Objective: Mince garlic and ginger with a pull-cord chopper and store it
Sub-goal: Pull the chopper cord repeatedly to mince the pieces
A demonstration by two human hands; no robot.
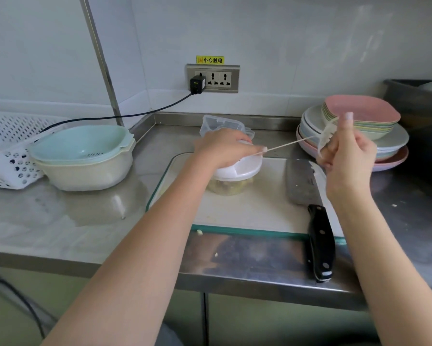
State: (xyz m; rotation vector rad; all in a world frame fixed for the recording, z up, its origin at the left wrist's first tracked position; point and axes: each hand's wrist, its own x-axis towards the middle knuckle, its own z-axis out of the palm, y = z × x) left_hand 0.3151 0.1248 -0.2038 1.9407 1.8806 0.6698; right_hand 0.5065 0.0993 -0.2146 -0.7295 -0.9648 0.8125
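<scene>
One pull-cord chopper (237, 171), light plastic and likely to skid, stands at the cutting board's (255, 208) 12 o'clock edge, pale mince in its cup. Left hand (222, 148) presses the lid flat with fingers spread. Right hand (347, 151), at 3 o'clock, curls around the ring handle (326, 136), cord (287, 145) taut; best hold: lid top and ring.

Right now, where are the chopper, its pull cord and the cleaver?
chopper (245, 171): head view, on the white lid's rim right of the left hand (222, 148).
pull cord (287, 145): head view, mid-span of the taut cord.
cleaver (302, 182): head view, on the flat of the blade.
</scene>
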